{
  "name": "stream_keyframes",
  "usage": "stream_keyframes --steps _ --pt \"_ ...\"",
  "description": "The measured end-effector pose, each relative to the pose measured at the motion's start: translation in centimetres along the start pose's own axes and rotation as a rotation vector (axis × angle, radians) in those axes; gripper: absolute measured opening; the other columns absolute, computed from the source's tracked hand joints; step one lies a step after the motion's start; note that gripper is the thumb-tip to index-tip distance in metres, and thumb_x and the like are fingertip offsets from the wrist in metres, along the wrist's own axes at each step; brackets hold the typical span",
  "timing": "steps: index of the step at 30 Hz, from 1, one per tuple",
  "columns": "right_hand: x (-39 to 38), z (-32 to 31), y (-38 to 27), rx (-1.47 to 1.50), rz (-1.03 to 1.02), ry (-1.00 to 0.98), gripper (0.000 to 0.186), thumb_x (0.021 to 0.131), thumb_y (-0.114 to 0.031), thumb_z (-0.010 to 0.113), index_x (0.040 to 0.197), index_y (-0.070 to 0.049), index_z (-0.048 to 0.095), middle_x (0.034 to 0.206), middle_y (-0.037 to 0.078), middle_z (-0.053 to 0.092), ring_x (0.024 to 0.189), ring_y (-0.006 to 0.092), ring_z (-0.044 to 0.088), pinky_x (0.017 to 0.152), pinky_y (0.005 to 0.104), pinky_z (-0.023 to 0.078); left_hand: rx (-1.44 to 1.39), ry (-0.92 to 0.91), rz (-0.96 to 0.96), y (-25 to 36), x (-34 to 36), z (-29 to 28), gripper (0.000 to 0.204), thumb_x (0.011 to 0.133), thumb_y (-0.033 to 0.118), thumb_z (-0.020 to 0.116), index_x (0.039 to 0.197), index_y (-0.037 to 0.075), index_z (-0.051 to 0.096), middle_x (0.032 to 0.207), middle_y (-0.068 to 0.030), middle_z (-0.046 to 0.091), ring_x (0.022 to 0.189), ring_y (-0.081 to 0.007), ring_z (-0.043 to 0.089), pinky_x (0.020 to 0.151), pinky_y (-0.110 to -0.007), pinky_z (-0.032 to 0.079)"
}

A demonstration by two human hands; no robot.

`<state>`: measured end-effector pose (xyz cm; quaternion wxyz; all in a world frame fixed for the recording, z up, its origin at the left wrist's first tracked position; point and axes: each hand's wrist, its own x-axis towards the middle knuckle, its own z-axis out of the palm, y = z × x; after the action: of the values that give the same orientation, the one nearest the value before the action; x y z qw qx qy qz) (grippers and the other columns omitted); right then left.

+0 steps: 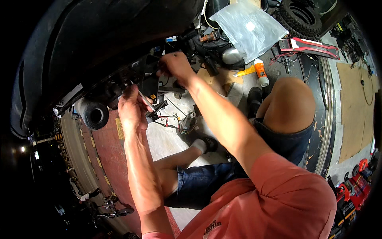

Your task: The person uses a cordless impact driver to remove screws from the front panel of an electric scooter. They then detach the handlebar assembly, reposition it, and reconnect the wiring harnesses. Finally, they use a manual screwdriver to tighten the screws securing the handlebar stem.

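My left hand (133,106) is closed round a slim silvery metal tool (146,100), which slants down toward a black bracket with wires (157,111). Its fingers sit close against the dark underside of a large black vehicle body (99,36). Beyond it and to the right, my right hand (176,67) has its fingers curled in at the dark parts below the body's edge. Shadow hides what those fingers hold, if anything. A black rounded part with a round hole (95,115) sticks out left of my left hand.
Loose red and black wires (169,124) hang over the pale floor between my feet. At the right lie an orange-and-white bottle (260,72), a clear plastic bag (248,30), a black tyre (300,18) and a red-and-black board (308,48). Cardboard (354,107) covers floor farther right.
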<state>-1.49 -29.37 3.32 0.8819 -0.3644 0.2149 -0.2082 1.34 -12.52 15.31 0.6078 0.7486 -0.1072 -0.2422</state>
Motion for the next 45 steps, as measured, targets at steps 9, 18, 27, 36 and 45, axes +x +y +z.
stream_keyframes --steps 9,18,27,36,45 --pt "-7.5 6.2 8.6 0.540 -0.259 0.142 0.027 0.102 -0.026 0.063 0.109 0.000 0.069 0.098 0.009 0.074 0.093 0.0133 0.067 0.082 0.0284 0.053 0.000 -0.011 -0.007 -0.2 -0.1 0.4 0.032 0.108 0.026 0.053 0.085 0.005 0.059 0.062 -0.0097 0.063 0.045 -0.0178 0.056 0.044 -0.031 0.043" --pt "2.6 0.1 -3.3 -0.145 0.233 -0.176 0.030 0.095 -0.021 0.053 0.089 0.002 0.071 0.072 0.017 0.074 0.052 0.0160 0.060 0.050 0.0280 0.044 -0.026 0.005 -0.014 -0.2 -0.1 0.6 0.021 0.106 0.022 0.056 0.094 0.004 0.059 0.062 -0.0083 0.060 0.046 -0.0176 0.056 0.044 -0.028 0.047" --pt "-5.2 2.9 6.2 0.214 -0.238 0.166 0.021 0.100 -0.014 0.055 0.102 0.001 0.070 0.089 0.012 0.076 0.074 0.0133 0.066 0.065 0.0253 0.050 -0.035 -0.034 -0.010 -0.5 0.2 0.3 0.021 0.106 0.021 0.055 0.096 0.003 0.059 0.063 -0.0088 0.061 0.047 -0.0180 0.057 0.044 -0.029 0.048" --pt "-7.3 5.2 8.3 0.435 -0.308 0.105 0.021 0.104 -0.019 0.062 0.112 0.000 0.068 0.102 0.009 0.075 0.094 0.0137 0.067 0.084 0.0278 0.052 0.000 -0.025 0.011 -0.2 -0.3 0.7 0.033 0.107 0.026 0.054 0.083 0.005 0.059 0.063 -0.0093 0.064 0.047 -0.0156 0.058 0.044 -0.028 0.046" --pt "2.2 -0.2 -3.1 -0.076 0.218 -0.166 0.028 0.094 -0.020 0.054 0.089 0.003 0.069 0.075 0.020 0.074 0.053 0.0179 0.060 0.051 0.0294 0.046 -0.021 -0.020 0.010 -0.4 0.0 0.5 0.027 0.106 0.025 0.056 0.091 0.003 0.058 0.061 -0.0109 0.061 0.045 -0.0184 0.057 0.044 -0.028 0.046"
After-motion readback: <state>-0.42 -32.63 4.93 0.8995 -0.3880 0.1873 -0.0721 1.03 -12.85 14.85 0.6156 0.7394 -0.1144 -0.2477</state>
